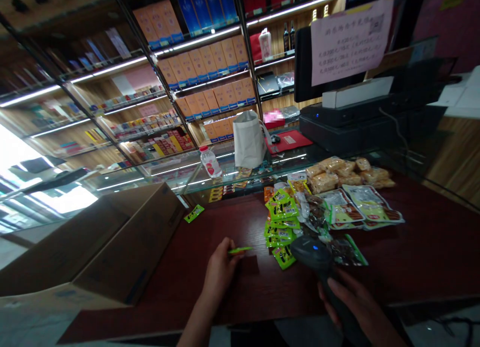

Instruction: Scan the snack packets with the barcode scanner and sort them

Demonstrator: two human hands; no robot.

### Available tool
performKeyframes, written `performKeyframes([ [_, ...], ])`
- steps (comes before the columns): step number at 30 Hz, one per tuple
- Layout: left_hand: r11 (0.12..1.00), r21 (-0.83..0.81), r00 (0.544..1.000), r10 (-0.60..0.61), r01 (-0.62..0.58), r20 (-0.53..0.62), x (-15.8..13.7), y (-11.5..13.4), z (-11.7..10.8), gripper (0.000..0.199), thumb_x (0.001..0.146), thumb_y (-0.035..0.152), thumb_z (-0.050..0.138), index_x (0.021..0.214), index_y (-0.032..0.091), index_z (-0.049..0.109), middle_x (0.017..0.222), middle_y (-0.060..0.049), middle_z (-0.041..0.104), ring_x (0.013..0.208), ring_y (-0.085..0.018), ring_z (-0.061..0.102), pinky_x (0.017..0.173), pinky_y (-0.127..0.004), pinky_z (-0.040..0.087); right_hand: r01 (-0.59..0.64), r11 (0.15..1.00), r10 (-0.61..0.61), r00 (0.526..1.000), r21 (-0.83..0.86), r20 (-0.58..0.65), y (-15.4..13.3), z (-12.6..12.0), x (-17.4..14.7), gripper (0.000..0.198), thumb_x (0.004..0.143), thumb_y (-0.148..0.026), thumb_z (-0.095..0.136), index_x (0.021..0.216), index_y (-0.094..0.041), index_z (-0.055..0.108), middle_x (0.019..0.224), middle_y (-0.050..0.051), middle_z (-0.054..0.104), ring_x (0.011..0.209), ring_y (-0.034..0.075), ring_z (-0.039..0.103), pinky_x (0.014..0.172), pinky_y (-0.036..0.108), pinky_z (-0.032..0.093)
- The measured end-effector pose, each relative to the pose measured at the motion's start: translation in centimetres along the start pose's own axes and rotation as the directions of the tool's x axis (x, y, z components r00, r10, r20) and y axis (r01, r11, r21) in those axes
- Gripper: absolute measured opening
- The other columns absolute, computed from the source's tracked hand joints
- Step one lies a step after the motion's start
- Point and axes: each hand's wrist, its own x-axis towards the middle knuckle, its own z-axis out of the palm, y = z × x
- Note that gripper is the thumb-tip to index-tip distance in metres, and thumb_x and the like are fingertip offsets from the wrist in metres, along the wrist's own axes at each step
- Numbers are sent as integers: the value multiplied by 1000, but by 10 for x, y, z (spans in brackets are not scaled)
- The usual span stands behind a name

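My left hand (222, 261) pinches a small green snack packet (240, 249), seen nearly edge-on above the dark red counter. My right hand (350, 299) is wrapped round the handle of a black barcode scanner (313, 252), whose head points left and shows a small blue light. Just beyond the scanner lies a pile of green snack packets (281, 209). A dark-coloured snack bag (347, 249) rests partly behind the scanner. Apart from the pile, one green packet (194, 213) lies by the cardboard box.
An open cardboard box (112, 247) stands on the left. Flat snack packs (371, 204) and wrapped tan snacks (333, 174) lie at the right. Behind are a bottle (210, 162), a white bag (248, 139), a glass case and a monitor (303, 64) with a pink notice.
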Motion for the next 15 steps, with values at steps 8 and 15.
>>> performKeyframes([
  [8, 978, -7, 967, 209, -210, 145, -34, -2, 8, 47, 61, 2, 48, 100, 23, 62, 131, -11, 63, 130, -26, 53, 114, -47, 36, -43, 999, 44, 998, 32, -50, 11, 6, -28, 57, 73, -74, 66, 76, -17, 68, 51, -1, 60, 47, 13, 52, 48, 24, 41],
  [15, 992, -93, 996, 76, -80, -46, -35, -19, 17, 40, 70, 27, 68, 109, 21, 64, 134, -14, 63, 128, -31, 56, 110, -50, 40, -68, 997, 70, 995, 31, -72, 20, 7, -53, 56, 73, -73, 67, 79, -17, 69, 54, -1, 61, 49, 14, 52, 50, 25, 41],
])
